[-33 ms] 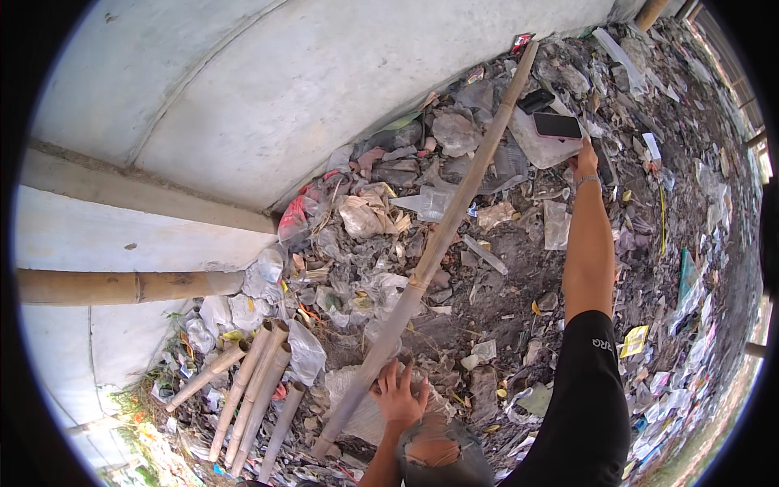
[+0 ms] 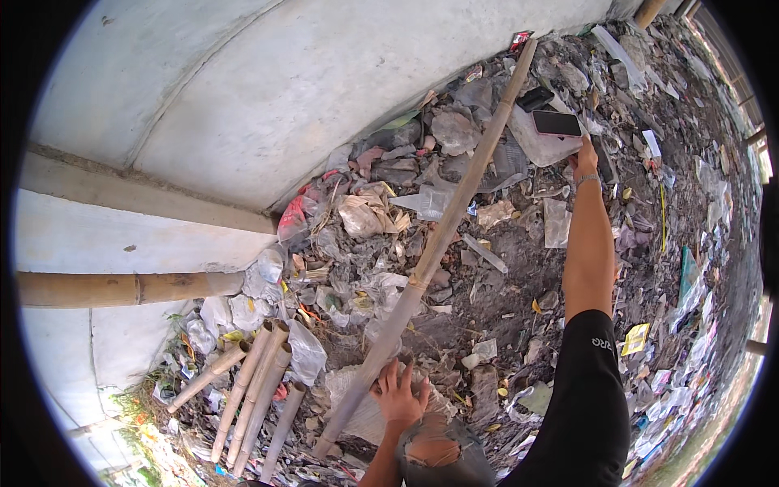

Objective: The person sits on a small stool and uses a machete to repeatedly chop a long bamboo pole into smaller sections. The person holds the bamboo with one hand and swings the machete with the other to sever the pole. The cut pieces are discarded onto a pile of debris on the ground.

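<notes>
Surveying: I read this from the head view, which looks down on litter-strewn ground (image 2: 519, 268) beside a pale concrete wall (image 2: 243, 105).
Left hand: left hand (image 2: 400, 395) lies low in frame, fingers spread and curled onto the near end of a long bamboo pole (image 2: 442, 243); I judge it a loose grasp, not a firm clench.
Right hand: right hand (image 2: 583, 157) is stretched far forward, closed around a dark phone (image 2: 557, 123) held flat above the rubbish.
Pole position: the pole runs diagonally from the left hand up to the wall's foot, resting on plastic bags and scraps along its length.
Nearby items: a bundle of shorter bamboo lengths (image 2: 251, 390) lies left of the left hand; a thicker bamboo beam (image 2: 122, 288) runs along the wall.
Risk, grip: with only one hand near one end, I judge the pole could roll or swing if lifted, its far end dragging through debris.
Risk, phone: the extended arm leaves the phone exposed; a jolt from the pole could knock it loose into the litter.
Risk, footing: loose plastic underfoot looks slippery and uneven.
</notes>
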Tool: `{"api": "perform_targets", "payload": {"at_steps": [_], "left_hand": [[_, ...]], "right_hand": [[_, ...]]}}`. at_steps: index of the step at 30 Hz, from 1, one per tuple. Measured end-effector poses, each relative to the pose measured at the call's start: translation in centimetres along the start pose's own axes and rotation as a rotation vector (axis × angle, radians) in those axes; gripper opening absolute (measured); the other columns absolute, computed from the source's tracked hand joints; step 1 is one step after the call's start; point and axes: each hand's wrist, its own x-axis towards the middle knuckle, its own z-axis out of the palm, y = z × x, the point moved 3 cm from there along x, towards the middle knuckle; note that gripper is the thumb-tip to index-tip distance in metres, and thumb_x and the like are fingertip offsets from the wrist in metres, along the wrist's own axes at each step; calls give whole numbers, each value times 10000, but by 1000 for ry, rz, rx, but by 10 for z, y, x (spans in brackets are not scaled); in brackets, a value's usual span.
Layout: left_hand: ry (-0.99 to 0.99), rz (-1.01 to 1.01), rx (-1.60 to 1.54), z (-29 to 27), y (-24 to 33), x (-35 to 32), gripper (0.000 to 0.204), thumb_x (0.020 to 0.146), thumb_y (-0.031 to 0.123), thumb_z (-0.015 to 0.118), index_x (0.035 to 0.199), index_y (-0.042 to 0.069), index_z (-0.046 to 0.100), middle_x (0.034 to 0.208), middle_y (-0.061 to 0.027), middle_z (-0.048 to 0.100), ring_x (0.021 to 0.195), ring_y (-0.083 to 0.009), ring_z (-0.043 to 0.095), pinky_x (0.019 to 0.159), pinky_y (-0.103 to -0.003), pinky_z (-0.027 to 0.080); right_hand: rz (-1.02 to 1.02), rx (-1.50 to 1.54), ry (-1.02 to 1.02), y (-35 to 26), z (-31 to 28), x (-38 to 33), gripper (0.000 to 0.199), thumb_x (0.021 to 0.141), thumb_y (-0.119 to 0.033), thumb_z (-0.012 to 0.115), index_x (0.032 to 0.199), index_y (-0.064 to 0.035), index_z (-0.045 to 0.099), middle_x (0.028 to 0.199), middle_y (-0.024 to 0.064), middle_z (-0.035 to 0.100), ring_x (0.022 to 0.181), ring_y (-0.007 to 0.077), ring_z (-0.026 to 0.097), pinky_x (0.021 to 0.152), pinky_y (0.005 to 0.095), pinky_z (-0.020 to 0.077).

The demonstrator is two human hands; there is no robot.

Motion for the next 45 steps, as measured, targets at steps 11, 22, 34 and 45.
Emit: {"api": "perform_targets", "payload": {"at_steps": [11, 22, 34, 45], "left_hand": [[-21, 36, 19, 2, 3, 4, 444, 887, 462, 699, 1254, 214, 675, 1461, -63, 516, 1373, -304, 440, 1040, -591, 299], [-17, 27, -6, 3, 5, 2, 439, 902, 467, 688, 1261, 215, 675, 1463, -58, 512, 1388, -300, 430, 1056, -598, 280], [-24, 19, 17, -6, 8, 3, 425, 917, 463, 676, 1242, 189, 697, 1460, -62, 513, 1400, -303, 419, 1064, -597, 279], [86, 88, 27, 1, 2, 0, 403, 932, 419, 671, 1252, 175, 661, 1459, -73, 517, 1384, -342, 433, 1041, -619, 299]], "right_hand": [[170, 171, -59, -24, 0, -29, 506, 937, -413, 664, 1307, -81, 569, 1109, 106, 566, 950, 291, 577, 909, 464, 523], [126, 426, -258, 30, 10, -34, 580, 985, -518, 610, 1392, -107, 562, 1339, 156, 625, 1184, 360, 647, 1020, 579, 510], [13, 681, -200, 58, 6, -71, 713, 917, -374, 745, 1462, -101, 375, 1359, 182, 571, 1070, 371, 685, 882, 547, 582], [-54, 977, -146, 12, -131, -208, 660, 984, -458, 668, 1478, -84, 443, 1449, 213, 525, 1346, 381, 529, 1177, 521, 417]]}}
